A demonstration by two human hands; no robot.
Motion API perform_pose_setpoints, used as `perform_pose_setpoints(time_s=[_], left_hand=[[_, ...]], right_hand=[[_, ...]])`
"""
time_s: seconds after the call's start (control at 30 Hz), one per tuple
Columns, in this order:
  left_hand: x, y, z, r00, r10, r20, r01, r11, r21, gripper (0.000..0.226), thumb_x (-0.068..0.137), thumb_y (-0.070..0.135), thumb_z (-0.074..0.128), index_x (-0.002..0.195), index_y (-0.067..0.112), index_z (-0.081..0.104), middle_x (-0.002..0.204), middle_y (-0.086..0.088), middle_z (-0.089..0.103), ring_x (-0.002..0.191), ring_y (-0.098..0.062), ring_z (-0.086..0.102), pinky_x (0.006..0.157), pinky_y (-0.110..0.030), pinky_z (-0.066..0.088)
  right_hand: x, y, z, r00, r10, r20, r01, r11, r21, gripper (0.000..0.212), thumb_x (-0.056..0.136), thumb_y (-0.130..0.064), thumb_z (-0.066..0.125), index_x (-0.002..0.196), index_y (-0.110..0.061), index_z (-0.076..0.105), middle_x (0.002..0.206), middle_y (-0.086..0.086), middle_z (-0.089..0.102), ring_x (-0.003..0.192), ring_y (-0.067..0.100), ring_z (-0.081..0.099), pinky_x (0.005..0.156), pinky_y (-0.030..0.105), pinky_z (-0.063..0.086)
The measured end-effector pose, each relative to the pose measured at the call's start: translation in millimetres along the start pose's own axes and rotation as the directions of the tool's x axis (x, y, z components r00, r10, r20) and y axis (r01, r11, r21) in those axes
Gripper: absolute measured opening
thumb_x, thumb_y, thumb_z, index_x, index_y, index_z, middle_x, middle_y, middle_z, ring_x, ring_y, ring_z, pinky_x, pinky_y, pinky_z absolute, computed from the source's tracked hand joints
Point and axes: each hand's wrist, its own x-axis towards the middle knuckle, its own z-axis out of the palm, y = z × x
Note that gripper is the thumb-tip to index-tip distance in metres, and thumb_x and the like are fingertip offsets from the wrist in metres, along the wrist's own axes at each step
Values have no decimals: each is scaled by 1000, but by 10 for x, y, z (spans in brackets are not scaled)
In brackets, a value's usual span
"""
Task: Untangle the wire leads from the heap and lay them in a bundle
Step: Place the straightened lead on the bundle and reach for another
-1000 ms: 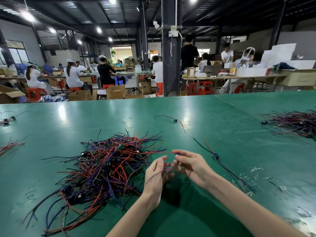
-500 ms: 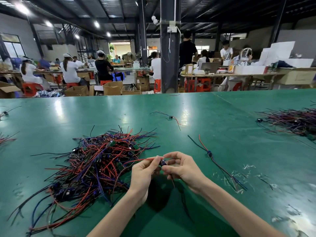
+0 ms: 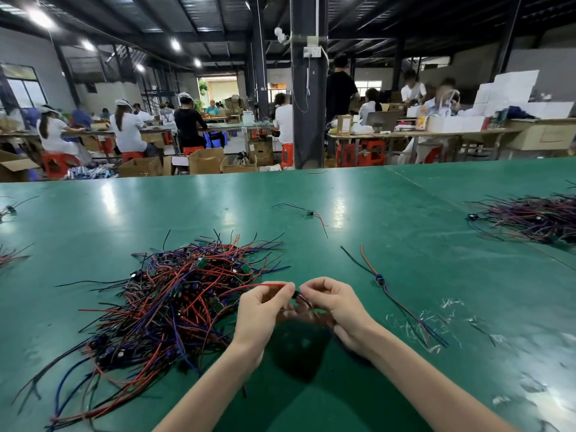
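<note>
Green table (image 3: 405,213); left hand (image 3: 261,310) and right hand (image 3: 336,307), fingers (image 3: 288,289) pinched on one lead (image 3: 261,285), heap (image 3: 174,294) alongside.

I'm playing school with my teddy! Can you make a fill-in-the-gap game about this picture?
The table is coloured ____.
The left hand and the right hand pinch one ____ between them.
The tangled heap lies to the ____ of both hands.
Missing words: green, wire, left.

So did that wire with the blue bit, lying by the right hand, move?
No. The lone lead lies just as before, between the heap and the white scraps on the table; only the camera shifted.
</note>
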Motion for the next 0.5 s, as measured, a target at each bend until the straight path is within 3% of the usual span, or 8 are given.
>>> perform_pose_setpoints(time_s=[0.1,0.23,0.3,0.33,0.4,0.5], left_hand=[[307,169,90,996,-36,-87,36,999,1,10,83,5,69,75,1,66,58,-5,61,48,-12,57,55,-25,57],[1041,519,418,990,-107,-95,102,993,-57,8,86,-1,64,81,-3,58,73,-13,61,49,-12,60,60,-25,58],[1378,693,586,993,-92,-70,85,992,-92,6,89,-1,60,92,-6,60,88,-17,63,66,-17,65,70,-26,58],[1517,748,639,994,-109,-30,106,989,-99,18,92,1,57,108,-8,58,104,-21,63,86,-23,67,83,-29,56],[1723,769,689,981,-188,57,191,980,-59,39,96,4,52,132,-8,42,136,-21,48,123,-29,51,102,-33,44],[1789,716,657,959,-273,74,262,957,127,49,94,8,56,136,-8,37,137,-21,44,117,-25,53,104,-35,43]], right_hand=[[120,-7,-86,991,1,-136,10,996,87,21,95,-18,52,84,-1,60,70,12,61,60,19,57,62,31,52],[206,1,-150,971,-18,-240,75,970,232,26,100,-23,43,96,1,54,78,16,57,69,25,57,70,36,52],[215,13,-169,962,-24,-272,103,954,280,20,100,-22,43,99,-3,52,84,15,56,76,25,57,74,36,53],[224,19,-180,958,-31,-284,114,953,282,17,100,-20,44,102,-5,50,89,14,55,80,24,57,78,37,52],[234,32,-204,957,-38,-288,119,956,268,16,100,-18,45,112,-8,47,98,13,52,87,24,56,86,38,51],[245,38,-197,967,-60,-249,104,980,169,13,99,-15,45,110,-9,50,98,14,54,86,23,58,83,35,52]])
